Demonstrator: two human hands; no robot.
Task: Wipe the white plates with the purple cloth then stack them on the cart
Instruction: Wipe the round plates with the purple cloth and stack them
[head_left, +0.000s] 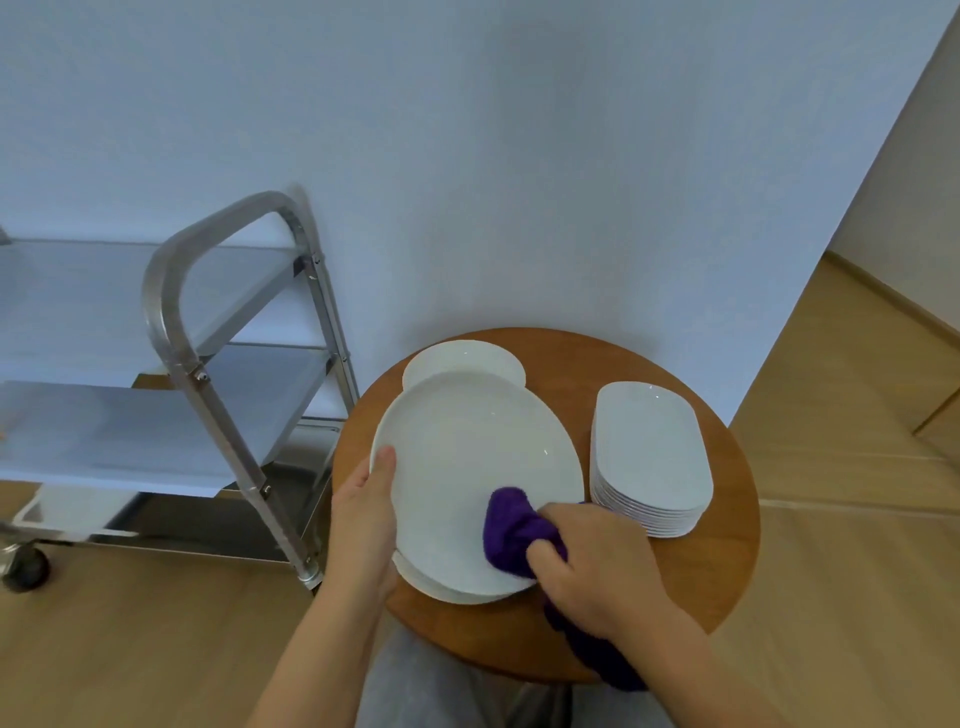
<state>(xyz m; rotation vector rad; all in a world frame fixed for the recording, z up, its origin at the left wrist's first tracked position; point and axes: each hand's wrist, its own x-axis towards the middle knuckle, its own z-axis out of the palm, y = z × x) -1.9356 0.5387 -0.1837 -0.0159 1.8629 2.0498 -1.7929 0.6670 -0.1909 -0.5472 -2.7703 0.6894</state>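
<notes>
Head view: a round wooden desk (727, 545) stands against a pale wall, with a steel cart (218, 395) to its left on a wood floor.

The left hand (363, 525) holds a large white plate (467, 467) by its left rim, thumb lying on the upper face near the edge, the other fingers curled underneath and mostly hidden. The plate is tilted, its near edge low over the desk. Under that near edge the rim of another plate (441, 590) shows. Behind the held plate, part of a further white plate (457, 358) lies on the desk.

The right hand (592, 566) grips a bunched purple cloth (511, 535), fingers curled round it, pressing the wad onto the plate's lower right part. The rest of the cloth trails under the wrist and off the desk's near edge.

On the right side of the desk sits a neat stack (649, 462) of oblong white plates, just beside the held plate and apart from both hands.

The cart's shelves look pale and reflective; one caster (26, 569) shows at lower left.
</notes>
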